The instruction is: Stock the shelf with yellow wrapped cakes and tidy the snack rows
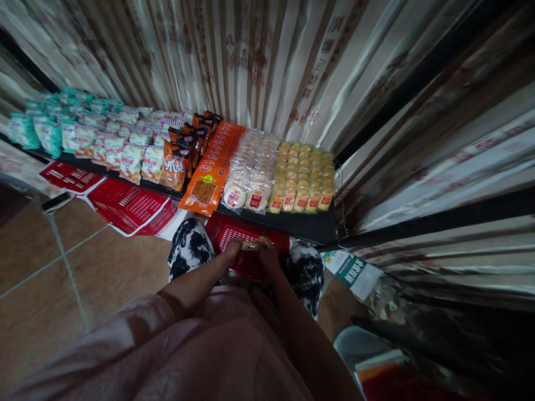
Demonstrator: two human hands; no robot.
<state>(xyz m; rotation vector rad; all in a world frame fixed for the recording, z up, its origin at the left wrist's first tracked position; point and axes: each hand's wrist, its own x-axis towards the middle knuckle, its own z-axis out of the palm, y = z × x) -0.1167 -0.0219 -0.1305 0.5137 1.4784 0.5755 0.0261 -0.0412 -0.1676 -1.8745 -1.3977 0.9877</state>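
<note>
Both my hands meet low over a red plastic basket (234, 231) on the floor between my knees. My left hand (232, 248) and my right hand (267, 253) are closed on the two ends of a small snack packet (249, 245). In front of me a black low shelf (305, 225) carries rows of snacks: yellow cake packets (303, 170), pale round bun packets (251, 167), long orange packs (213, 167) and brown-orange bags (178, 161).
Further left on the shelf lie white and teal snack bags (83, 131). More red baskets (125, 206) rest on the tiled floor (62, 262) at the left. Blurred shelving rises on the right, with a green-and-white packet (353, 270) at its foot.
</note>
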